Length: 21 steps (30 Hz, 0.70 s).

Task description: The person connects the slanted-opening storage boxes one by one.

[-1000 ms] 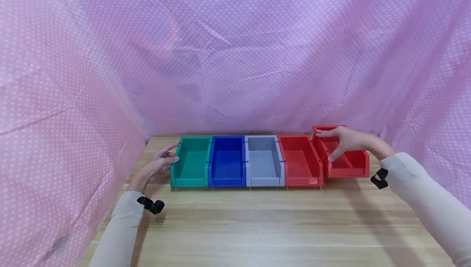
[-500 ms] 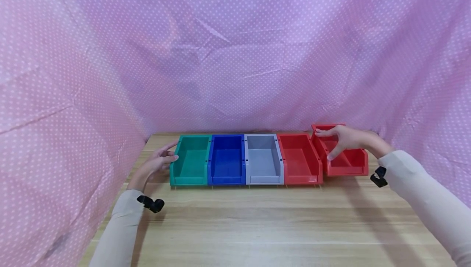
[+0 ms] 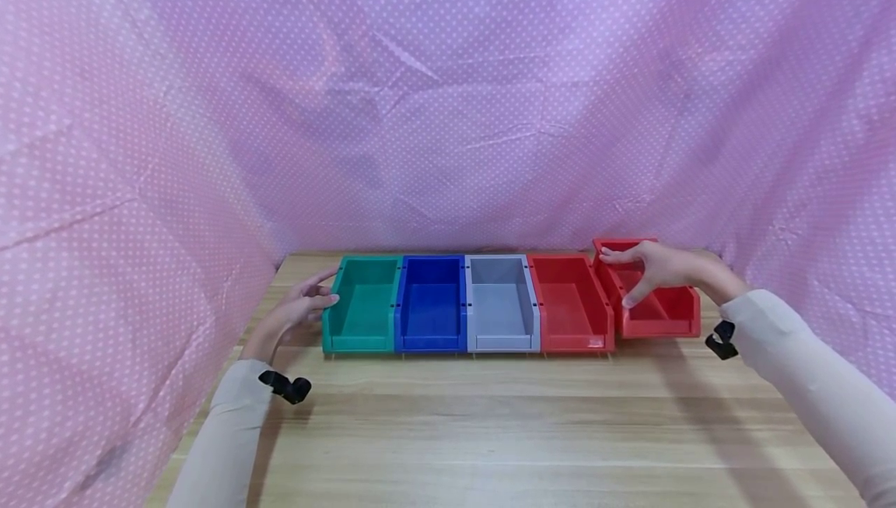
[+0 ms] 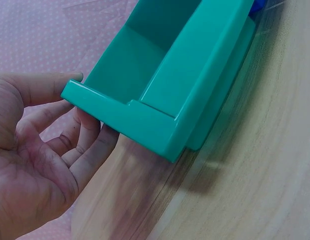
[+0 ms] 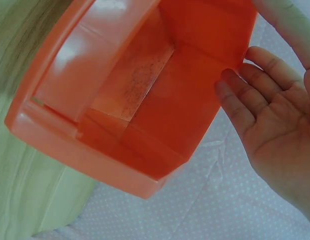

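A joined-looking row of storage bins stands on the table: a green bin (image 3: 364, 306), a blue bin (image 3: 431, 302), a grey bin (image 3: 500, 302) and a red bin (image 3: 568, 302). My left hand (image 3: 297, 313) holds the green bin's left side, thumb at the rim and fingers below it in the left wrist view. A second red bin (image 3: 672, 313), slightly raised and tilted, sits against the row's right end. My right hand (image 3: 661, 267) reaches over it and holds its edge between thumb and fingers. Part of that edge is hidden by the hand.
The wooden table (image 3: 476, 430) stretches out in front of the bins. A pink dotted cloth (image 3: 448, 103) hangs behind them and along both sides. Black wrist mounts (image 3: 721, 341) sit by the sleeves.
The bins and both hands stay almost in place. The second red bin shifts only very slightly, and the whole view moves a little.
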Available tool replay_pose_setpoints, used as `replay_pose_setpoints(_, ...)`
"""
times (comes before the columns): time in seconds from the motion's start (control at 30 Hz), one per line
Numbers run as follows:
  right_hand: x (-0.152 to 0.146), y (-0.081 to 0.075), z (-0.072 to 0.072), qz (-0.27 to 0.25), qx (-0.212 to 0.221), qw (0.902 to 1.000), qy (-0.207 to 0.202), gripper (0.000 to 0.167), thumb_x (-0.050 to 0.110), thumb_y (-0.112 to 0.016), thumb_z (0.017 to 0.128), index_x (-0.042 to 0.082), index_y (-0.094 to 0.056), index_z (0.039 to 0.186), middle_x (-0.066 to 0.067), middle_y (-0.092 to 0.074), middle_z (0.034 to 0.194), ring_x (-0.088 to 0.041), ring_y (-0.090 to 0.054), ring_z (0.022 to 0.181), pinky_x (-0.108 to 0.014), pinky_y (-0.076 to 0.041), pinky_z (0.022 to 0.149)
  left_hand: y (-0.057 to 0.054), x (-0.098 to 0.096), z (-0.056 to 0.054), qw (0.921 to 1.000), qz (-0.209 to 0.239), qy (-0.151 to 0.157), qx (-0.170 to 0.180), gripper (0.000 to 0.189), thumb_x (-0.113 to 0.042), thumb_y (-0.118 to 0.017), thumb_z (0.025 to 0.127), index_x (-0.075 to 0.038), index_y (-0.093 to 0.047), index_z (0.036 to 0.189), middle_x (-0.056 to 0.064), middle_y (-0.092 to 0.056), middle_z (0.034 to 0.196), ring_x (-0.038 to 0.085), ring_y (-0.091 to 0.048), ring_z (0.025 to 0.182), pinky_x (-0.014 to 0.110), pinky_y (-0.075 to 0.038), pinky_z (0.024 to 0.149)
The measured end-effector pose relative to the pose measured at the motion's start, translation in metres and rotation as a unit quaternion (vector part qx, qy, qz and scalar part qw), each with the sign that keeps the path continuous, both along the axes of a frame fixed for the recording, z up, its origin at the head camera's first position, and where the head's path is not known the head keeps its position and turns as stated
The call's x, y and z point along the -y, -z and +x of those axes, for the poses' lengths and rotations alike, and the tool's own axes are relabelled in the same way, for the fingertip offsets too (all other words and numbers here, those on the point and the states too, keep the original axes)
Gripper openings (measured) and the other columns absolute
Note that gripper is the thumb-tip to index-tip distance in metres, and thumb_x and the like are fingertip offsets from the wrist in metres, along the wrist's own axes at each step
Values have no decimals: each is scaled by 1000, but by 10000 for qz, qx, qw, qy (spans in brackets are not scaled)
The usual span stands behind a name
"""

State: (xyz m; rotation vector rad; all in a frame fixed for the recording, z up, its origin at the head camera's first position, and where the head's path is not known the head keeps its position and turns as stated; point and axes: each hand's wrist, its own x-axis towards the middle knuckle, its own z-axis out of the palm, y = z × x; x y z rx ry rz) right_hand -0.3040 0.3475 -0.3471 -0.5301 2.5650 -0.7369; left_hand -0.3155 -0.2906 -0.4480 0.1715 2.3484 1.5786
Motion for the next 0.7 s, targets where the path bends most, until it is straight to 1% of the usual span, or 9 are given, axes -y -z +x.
replay_pose_setpoints(0.07, 0, 1, 0, 99, 12, 9999, 34, 93, 26, -89, 78, 3, -40, 154, -27, -35, 160, -54, -34, 142, -39, -61, 85, -1, 0, 0, 10000, -22, 14, -20, 73, -22, -60, 104, -20, -19, 165, 9, -43, 129, 20, -49, 117, 58, -37, 115)
replay_pose_setpoints(0.1, 0, 2, -1, 178, 8, 9998, 60, 94, 28, -89, 78, 4, -40, 155, -26, -35, 160, -54, -33, 142, -41, -61, 87, -1, 0, 0, 10000, -4, 20, -26, 73, -22, -60, 104, -20, -19, 165, 8, -44, 127, 19, -50, 116, 55, -40, 113)
replay_pose_setpoints(0.17, 0, 3, -1, 338, -20, 9994, 72, 95, 31, -89, 77, 6, -40, 155, -24, -35, 161, -53, -32, 143, -44, -59, 91, -1, 1, 0, 10000, -8, 18, -59, 73, -22, -61, 104, -20, -20, 164, 5, -45, 123, 16, -51, 111, 44, -48, 106)
replay_pose_setpoints(0.23, 0, 4, -1, 426, -8, 9990, 94, 97, 33, -90, 77, 7, -40, 156, -22, -34, 162, -52, -31, 144, -43, -59, 91, -1, 1, -1, 10000, 3, -13, -83, 73, -21, -62, 103, -20, -22, 164, 2, -45, 118, 12, -52, 106, 32, -51, 95)
replay_pose_setpoints(0.3, 0, 6, 0, 420, -3, 9991, 90, 98, 34, -90, 76, 7, -39, 156, -22, -33, 162, -53, -30, 144, -40, -59, 88, 0, 2, -2, 10000, 56, -9, -70, 73, -20, -62, 103, -20, -22, 164, 1, -45, 115, 11, -52, 103, 26, -52, 87)
replay_pose_setpoints(0.4, 0, 7, 1, 223, 63, 9997, 96, 97, 29, -90, 77, 4, -38, 155, -23, -31, 163, -53, -29, 144, -32, -60, 78, 1, 2, -3, 10000, 52, -30, -50, 73, -21, -63, 103, -20, -23, 164, 0, -45, 114, 11, -53, 103, 23, -52, 84)
replay_pose_setpoints(0.5, 0, 8, 2, 112, 70, 9998, 138, 96, 25, -90, 77, 3, -39, 155, -24, -32, 162, -52, -32, 143, -30, -59, 72, 2, 2, -3, 10000, -8, 4, -63, 74, -23, -63, 103, -20, -21, 164, 0, -45, 116, 12, -52, 105, 26, -51, 88)
replay_pose_setpoints(0.57, 1, 9, 2, 59, 80, 9998, 175, 95, 24, -90, 77, 3, -39, 155, -25, -33, 161, -50, -35, 141, -30, -59, 68, 2, 2, -3, 10000, -33, 3, -36, 74, -24, -62, 103, -21, -21, 164, 1, -45, 119, 12, -52, 107, 31, -50, 95)
replay_pose_setpoints(0.7, 2, 10, 2, -3, 87, 9998, 183, 94, 22, -89, 77, 2, -39, 154, -27, -33, 160, -51, -36, 139, -33, -59, 68, 2, 2, -2, 10000, -6, 56, 24, 74, -24, -61, 104, -22, -19, 165, 6, -44, 127, 13, -52, 110, 51, -42, 111)
